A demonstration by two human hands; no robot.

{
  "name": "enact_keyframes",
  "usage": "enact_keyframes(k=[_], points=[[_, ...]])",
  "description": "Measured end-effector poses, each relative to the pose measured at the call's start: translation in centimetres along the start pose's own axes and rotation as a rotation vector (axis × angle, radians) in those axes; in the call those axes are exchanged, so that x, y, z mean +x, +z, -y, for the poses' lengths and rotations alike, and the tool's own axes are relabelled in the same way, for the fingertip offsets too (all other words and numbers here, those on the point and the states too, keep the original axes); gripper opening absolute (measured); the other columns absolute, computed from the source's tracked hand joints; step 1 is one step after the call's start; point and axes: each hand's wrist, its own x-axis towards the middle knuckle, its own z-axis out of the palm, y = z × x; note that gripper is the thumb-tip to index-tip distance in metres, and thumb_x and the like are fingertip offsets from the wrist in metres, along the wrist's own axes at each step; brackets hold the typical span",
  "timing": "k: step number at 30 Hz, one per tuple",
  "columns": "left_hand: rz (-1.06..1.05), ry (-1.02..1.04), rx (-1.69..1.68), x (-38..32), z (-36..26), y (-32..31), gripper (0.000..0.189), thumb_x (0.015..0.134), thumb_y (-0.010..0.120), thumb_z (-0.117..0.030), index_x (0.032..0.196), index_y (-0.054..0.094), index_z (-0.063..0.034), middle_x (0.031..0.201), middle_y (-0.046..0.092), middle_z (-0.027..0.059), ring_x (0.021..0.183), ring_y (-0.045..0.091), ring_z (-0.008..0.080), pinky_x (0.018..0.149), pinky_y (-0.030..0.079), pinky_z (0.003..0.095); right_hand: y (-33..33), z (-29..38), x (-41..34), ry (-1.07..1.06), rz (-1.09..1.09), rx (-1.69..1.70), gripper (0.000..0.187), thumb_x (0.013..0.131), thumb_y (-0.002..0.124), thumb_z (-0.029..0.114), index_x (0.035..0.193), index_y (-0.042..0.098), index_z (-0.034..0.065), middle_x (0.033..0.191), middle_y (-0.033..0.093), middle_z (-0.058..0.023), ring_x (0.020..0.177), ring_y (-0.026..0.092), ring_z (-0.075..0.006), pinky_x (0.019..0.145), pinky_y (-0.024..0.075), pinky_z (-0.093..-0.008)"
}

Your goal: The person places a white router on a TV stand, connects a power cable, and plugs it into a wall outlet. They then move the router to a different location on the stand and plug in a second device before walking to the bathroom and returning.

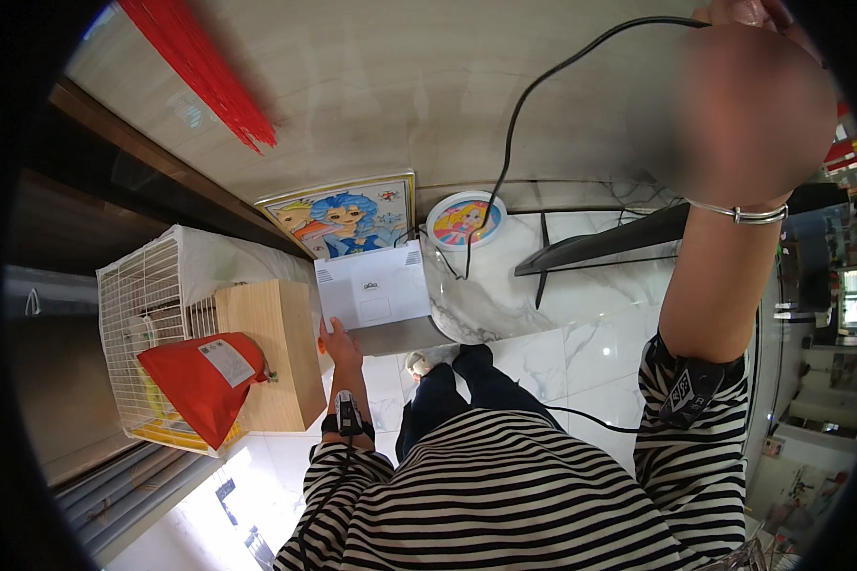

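Observation:
My left hand (341,342) grips the near left corner of a flat white device (375,289) with vent slots at two corners. The device looks like the underside of a laptop, and its near side lies over a grey surface. High on the right, my right hand (746,14) is raised by the wall, partly blurred and cut by the view's rim. A black cable (518,114) runs from its fingers down to the marble top (485,300). What lies inside the right fingers is hidden.
Against the wall lean a framed cartoon picture (361,218) and a round one (464,220). A flat-screen television (607,239) stands on legs at right. On the left are a white wire birdcage (139,321), a wooden box (286,357) and a red bag (207,378). Red tassels (207,71) hang above.

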Motion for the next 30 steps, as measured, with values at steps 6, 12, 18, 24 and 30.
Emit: enact_keyframes(k=[6,12,18,24,30], points=[[0.116,0.112,-0.037,2.3,1.4,-0.5,0.043,0.086,0.051,-0.023,0.125,0.035,-0.0127,0.093,0.049,0.0007,0.076,0.042,0.0090,0.058,0.038,0.0265,0.4,0.4,-0.2,0.046,0.035,0.038,0.033,0.092,0.037,0.035,0.077,0.048,0.0080,0.056,0.050,-0.0037,0.038,0.039,-0.0083,0.034,0.0289,-0.0173],[-0.046,0.308,0.421,3.3,1.3,0.1,0.055,0.083,0.054,-0.029,0.123,0.034,0.0040,0.107,0.049,0.0154,0.094,0.047,0.0248,0.082,0.039,0.0362,2.0,1.4,-0.2,0.149,0.248,0.324,0.029,0.092,0.037,0.031,0.080,0.047,0.0066,0.057,0.050,-0.0041,0.039,0.041,-0.0094,0.036,0.0304,-0.0173],[-0.273,0.547,0.788,-6.5,-2.0,6.7,0.071,0.082,0.052,-0.040,0.124,0.027,0.0110,0.128,0.013,0.0375,0.119,0.018,0.0464,0.097,0.025,0.0480,2.5,4.8,-0.6,0.453,0.235,-0.227,0.026,0.090,0.043,0.030,0.084,0.048,0.0045,0.061,0.052,-0.0047,0.047,0.046,-0.0110,0.043,0.0345,-0.0184],[0.859,0.472,0.153,-15.8,-15.6,16.8,0.052,0.092,0.032,-0.039,0.121,0.042,0.0023,0.119,0.049,0.0129,0.111,0.046,0.0221,0.097,0.032,0.0356,-0.1,3.6,-3.4,0.441,0.715,-1.103,0.028,0.084,0.054,0.030,0.091,0.056,0.0033,0.078,0.054,-0.0060,0.072,0.054,-0.0151,0.062,0.0428,-0.0233],[1.455,0.586,-0.010,-28.0,-25.4,22.1,0.044,0.092,0.036,-0.030,0.124,0.039,0.0010,0.115,0.050,0.0091,0.107,0.047,0.0171,0.096,0.034,0.0334,-2.4,0.7,-4.8,0.135,0.749,-1.352,0.037,0.079,0.057,0.025,0.107,0.054,0.0013,0.099,0.050,-0.0165,0.095,0.048,-0.0276,0.079,0.0428,-0.0314]])
